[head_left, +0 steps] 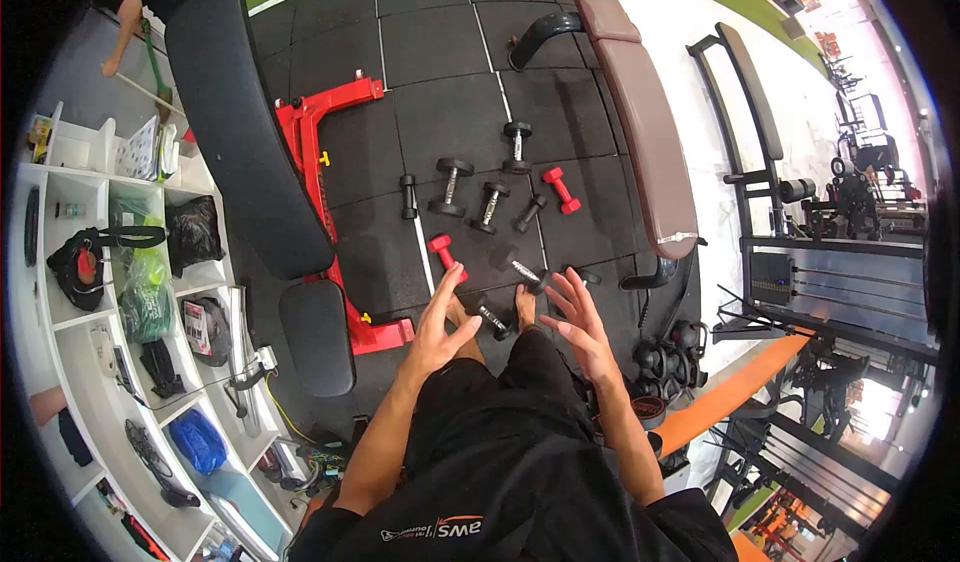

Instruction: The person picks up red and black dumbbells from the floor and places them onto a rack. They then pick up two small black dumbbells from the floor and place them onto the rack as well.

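Both of my hands are raised in front of me, palms facing each other, above the floor. My left hand (440, 329) holds nothing, its fingers apart; a red dumbbell (445, 257) shows just past its fingertips. My right hand (582, 327) is also empty with fingers spread, near a chrome-handled dumbbell (523, 270). Another chrome-handled dumbbell (492, 320) lies between the hands by my feet. Farther out on the black mat are a second red dumbbell (562, 191) and several black dumbbells, one of them small (408, 197).
A black padded bench (245, 122) with a red frame (330, 212) stands at the left, a brown bench (645, 122) at the right. White shelves (90, 352) line the far left. Kettlebells (670, 362) sit at the right. Another person's hand (112, 66) shows at the upper left.
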A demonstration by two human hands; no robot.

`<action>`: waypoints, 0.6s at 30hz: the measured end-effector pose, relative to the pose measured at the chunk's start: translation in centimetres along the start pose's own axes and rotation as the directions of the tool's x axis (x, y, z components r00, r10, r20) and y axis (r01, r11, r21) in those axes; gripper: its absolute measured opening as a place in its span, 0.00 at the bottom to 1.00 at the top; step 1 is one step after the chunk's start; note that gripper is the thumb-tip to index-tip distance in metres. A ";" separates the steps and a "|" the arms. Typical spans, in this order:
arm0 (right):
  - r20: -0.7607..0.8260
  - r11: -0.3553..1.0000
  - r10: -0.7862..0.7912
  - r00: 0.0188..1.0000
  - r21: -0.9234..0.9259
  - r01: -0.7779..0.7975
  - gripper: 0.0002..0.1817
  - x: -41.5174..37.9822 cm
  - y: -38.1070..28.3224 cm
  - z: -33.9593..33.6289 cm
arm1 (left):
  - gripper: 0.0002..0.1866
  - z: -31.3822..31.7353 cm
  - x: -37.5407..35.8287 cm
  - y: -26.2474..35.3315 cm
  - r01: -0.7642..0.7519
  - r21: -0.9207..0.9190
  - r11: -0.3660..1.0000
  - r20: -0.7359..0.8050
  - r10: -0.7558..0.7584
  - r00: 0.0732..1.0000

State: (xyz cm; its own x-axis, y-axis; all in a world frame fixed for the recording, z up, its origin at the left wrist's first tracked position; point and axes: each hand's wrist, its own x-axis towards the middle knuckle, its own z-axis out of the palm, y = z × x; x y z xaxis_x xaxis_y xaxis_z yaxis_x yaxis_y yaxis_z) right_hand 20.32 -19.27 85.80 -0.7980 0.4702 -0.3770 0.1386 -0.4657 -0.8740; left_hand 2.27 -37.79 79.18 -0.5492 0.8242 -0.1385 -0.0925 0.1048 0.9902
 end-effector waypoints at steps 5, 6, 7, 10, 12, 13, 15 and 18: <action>0.019 0.997 0.054 0.998 0.056 -0.055 0.47 2.0 1.2 -0.9 | 0.41 0.3 1.2 -1.0 -0.040 0.014 0.999 -0.032 0.040 0.999; 0.021 0.995 0.069 0.997 0.074 -0.071 0.47 2.5 1.4 -1.1 | 0.41 0.4 1.6 -1.3 -0.038 0.002 0.999 -0.042 0.038 0.998; 0.026 0.993 0.081 0.996 0.082 -0.083 0.47 3.2 1.5 -1.4 | 0.41 0.4 2.2 -1.6 -0.022 0.010 1.000 -0.048 0.023 0.999; 0.031 0.988 0.125 0.992 0.082 -0.127 0.48 5.2 2.1 -2.3 | 0.41 1.1 3.7 -2.9 0.047 0.029 0.998 -0.064 -0.045 0.997; 0.023 0.989 0.138 0.990 0.055 -0.139 0.48 6.8 3.2 -3.0 | 0.41 1.5 4.9 -3.9 0.101 0.053 0.993 -0.069 -0.097 0.993; 0.024 0.988 0.141 0.990 0.065 -0.142 0.49 7.9 3.9 -3.5 | 0.41 1.7 5.7 -4.5 0.112 0.052 0.992 -0.075 -0.108 0.991; 0.018 0.984 0.156 0.988 0.087 -0.157 0.49 9.6 5.2 -4.3 | 0.42 2.2 7.1 -6.0 0.145 0.046 0.988 -0.082 -0.141 0.987; 0.028 0.984 0.154 0.988 0.088 -0.156 0.50 12.5 8.3 -6.2 | 0.42 3.1 9.2 -9.1 0.182 -0.029 0.983 -0.125 -0.185 0.975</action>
State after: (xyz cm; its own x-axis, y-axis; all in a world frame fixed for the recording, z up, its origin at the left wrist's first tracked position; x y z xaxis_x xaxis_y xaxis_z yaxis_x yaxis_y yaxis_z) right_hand 15.17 -12.62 71.89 -0.7831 0.3717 -0.4987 0.2093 -0.5975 -0.7740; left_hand 0.67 -29.42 68.93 -0.6224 0.7143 -0.3200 -0.2152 0.2369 0.9474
